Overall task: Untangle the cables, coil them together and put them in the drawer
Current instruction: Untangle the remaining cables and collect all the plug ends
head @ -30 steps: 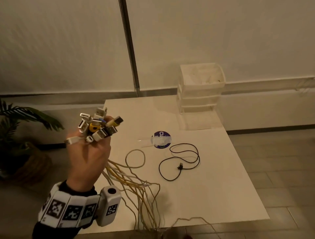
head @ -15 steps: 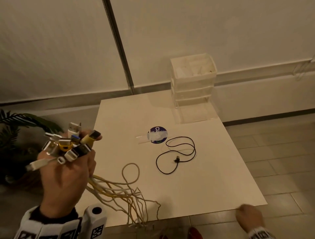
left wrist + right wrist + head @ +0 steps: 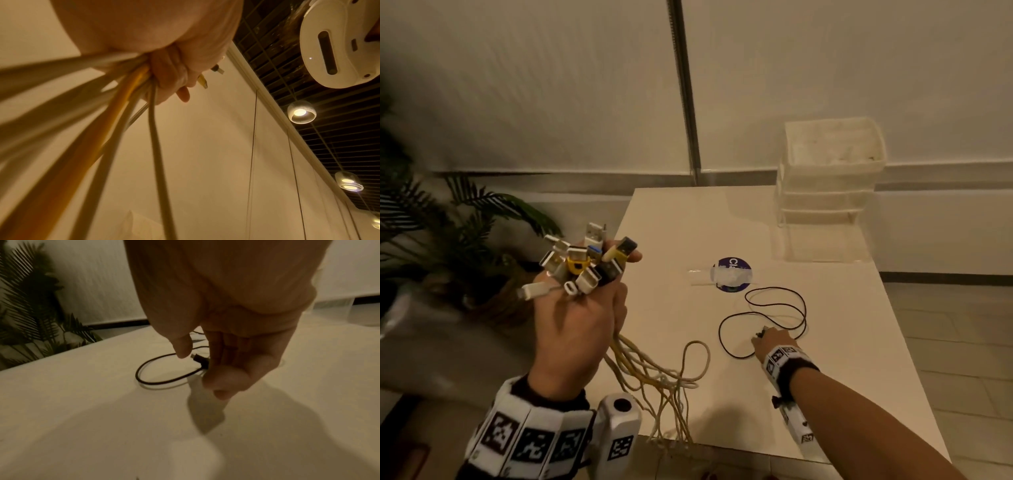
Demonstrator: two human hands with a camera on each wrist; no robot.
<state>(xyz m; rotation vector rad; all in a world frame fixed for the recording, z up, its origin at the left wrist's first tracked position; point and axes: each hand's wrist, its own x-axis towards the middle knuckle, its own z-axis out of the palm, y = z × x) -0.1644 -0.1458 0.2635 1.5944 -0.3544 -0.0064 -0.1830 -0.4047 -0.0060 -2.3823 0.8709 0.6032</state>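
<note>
The white table filled most of the head view, and everything else sat on or around it. At the table's far right corner stood one white drawer unit of stacked trays; the top tray was open upward and held pale, blurred contents that could not be made out. Off the table's left side stood one potted plant. Over the table's near left edge the left hand was raised, its fingers curled tight around one bundle of white and yellow cables; the plugs, roughly a dozen though not countable for sure, fanned above the fist, while the cords trailed down onto the table and over its near edge. Toward the table's middle lay one black cable in loose loops, just nearer than one round dark sticker crossed by clear tape. The right hand reached down onto that black cable, thumb and fingers closing around its plug, with the thumb apart from it.
</note>
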